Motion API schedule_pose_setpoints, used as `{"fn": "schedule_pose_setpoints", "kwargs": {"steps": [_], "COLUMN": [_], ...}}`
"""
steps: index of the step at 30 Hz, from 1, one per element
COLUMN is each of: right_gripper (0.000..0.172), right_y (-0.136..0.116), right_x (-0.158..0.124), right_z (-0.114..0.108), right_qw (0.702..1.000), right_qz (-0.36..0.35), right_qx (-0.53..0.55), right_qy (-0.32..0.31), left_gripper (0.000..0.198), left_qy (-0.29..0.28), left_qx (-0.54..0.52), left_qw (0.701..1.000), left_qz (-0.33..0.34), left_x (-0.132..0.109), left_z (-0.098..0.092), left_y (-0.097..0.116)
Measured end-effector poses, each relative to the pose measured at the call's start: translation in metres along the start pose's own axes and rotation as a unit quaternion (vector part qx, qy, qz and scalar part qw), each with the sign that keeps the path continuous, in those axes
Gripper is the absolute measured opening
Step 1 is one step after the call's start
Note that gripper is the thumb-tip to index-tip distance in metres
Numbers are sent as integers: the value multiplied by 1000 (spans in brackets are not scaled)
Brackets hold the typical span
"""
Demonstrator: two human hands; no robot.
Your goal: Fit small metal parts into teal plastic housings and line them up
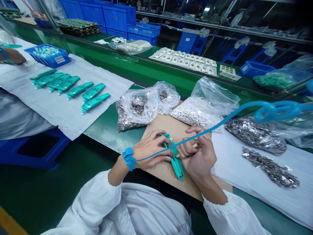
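Note:
My left hand (150,148), with a blue wrist strap (129,159) on it, grips a long teal plastic housing (177,168) and steadies it over a brown cardboard sheet (156,125). Small white parts show near the housing's upper end, partly behind my fingers. Curled beside it, my right hand (199,158) holds a thin cream-coloured stick-like tool (195,145). The tool's pale end meets the housing near its middle; what it touches there is hidden by my fingers.
Bags of metal parts (134,107) and white parts (195,109) stand behind the cardboard. Loose metal clips (270,168) lie at right. Several teal housings (90,93) and a blue bin (49,55) are left, near another person's hand (12,55). A coiled blue cord (232,114) crosses my view.

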State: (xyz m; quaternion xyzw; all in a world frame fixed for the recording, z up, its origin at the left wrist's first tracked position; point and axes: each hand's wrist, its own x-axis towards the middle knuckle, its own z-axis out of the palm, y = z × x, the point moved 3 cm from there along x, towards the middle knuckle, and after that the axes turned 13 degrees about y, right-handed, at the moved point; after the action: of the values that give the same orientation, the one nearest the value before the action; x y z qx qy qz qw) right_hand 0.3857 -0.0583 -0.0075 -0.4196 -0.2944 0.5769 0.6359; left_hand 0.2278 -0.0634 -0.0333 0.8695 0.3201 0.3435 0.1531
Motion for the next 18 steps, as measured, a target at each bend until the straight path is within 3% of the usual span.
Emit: {"fn": "schedule_pose_setpoints", "kwargs": {"steps": [4,9,18], "right_gripper": [20,9,13], "right_y": [6,11,15], "right_x": [-1,-3,1], "right_z": [0,1,5], "right_qw": [999,998,998], "right_qz": [7,-8,-24], "right_qx": [-28,-67,-51], "right_qy": [16,6,-15], "left_gripper": [25,26,26], "left_qy": [0,-19,-13], "left_qx": [-1,-5,-8], "left_qw": [1000,1000,1000], "left_qz": [1,3,8], "left_x": [0,2,1], "left_z": [1,0,-1], "left_y": [-1,-1,1]}}
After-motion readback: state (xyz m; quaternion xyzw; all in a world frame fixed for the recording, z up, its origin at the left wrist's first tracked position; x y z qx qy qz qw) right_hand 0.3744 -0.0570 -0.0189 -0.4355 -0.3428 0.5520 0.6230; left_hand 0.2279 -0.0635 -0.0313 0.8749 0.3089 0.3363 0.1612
